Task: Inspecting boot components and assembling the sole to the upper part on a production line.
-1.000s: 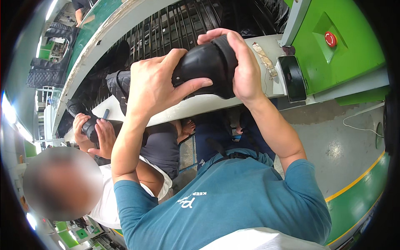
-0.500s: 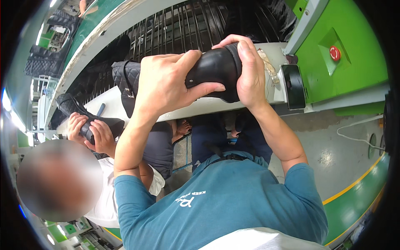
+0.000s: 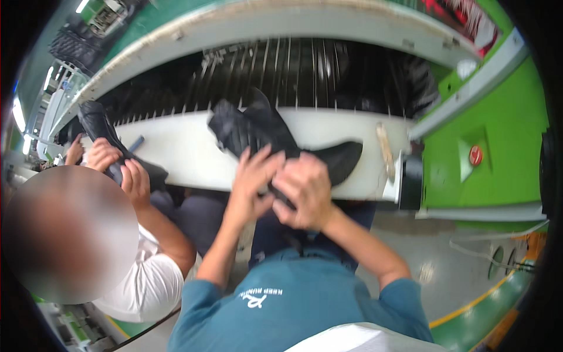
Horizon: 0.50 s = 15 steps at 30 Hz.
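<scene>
A black boot (image 3: 274, 130) is over the white ledge in front of me, its quilted shaft toward the upper left and its pointed toe toward the right. My left hand (image 3: 251, 183) grips its near side around the heel area, thumb bent inward. Close against it, my right hand (image 3: 306, 189) is closed on the same part of the boot. Motion blur smears the fingers a little, and both hands hide the heel. Whether the boot rests on the ledge or is held just above it, I cannot tell.
At the left a co-worker in white holds another black boot (image 3: 155, 175). A blue stick-like tool (image 3: 136, 144) lies on the white ledge (image 3: 187, 146). Beyond are dark metal rods (image 3: 281, 70). To the right stand a black device (image 3: 410, 182) and a green machine with a red button (image 3: 475, 155).
The boot has turned and come nearer my body, with its toe now pointing right. My hands moved from its toe and shaft to the heel area, close together. My view has shifted.
</scene>
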Available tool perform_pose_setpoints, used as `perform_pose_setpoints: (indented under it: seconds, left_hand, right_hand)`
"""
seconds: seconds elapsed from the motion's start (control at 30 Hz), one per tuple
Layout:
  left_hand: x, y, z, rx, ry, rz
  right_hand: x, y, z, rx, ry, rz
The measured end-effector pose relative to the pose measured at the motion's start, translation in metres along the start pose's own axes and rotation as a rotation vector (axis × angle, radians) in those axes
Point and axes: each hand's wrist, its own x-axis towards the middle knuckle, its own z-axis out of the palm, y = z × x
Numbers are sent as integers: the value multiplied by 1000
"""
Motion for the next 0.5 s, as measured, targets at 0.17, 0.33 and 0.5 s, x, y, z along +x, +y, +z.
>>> perform_pose_setpoints:
  seconds: [0.17, 0.33, 0.5]
  left_hand:
    - [-44, 26, 21, -102, 56, -139]
    - [-37, 4, 40, -72, 335, -76]
    - [-17, 17, 45, -29, 392, -49]
  right_hand:
    - [-37, -34, 19, 14, -101, 31]
    - [-14, -35, 6, 176, -259, 85]
    - [10, 1, -61, -73, -368, 112]
